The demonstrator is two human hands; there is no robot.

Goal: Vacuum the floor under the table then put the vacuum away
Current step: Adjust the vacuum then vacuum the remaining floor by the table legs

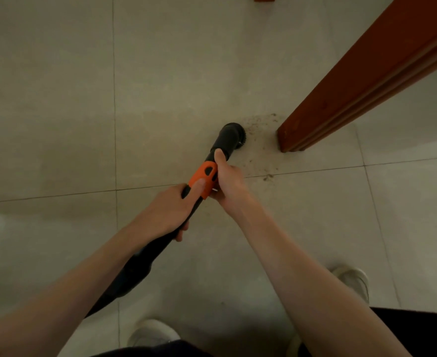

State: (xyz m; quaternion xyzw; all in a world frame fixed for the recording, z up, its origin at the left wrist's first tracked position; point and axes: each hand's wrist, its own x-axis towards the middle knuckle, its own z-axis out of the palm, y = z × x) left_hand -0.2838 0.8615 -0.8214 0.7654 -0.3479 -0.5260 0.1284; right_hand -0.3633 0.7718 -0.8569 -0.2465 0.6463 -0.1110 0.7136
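— Where was the vacuum (160, 243) when you worked that patch?

— Its round brush head (234, 135) sat on the floor (57, 99) just beside the foot of the counter leg (293, 136), with the crumbs (262, 122) scattered between the head and the leg and a few more (267, 177) nearer me than the leg.

— And your grip?

— My left hand (172, 211) was wrapped closed round the black tube, thumb on the orange collar (203, 180). My right hand (229, 180) was closed on the tube just ahead of that collar, thumb pointing toward the head.

— How would you have done it well?

— I judged the head needed to stay flat on the tile and creep toward the leg, since a fast push might have scattered the crumbs behind it. Then I'd have drawn it back over the strays.
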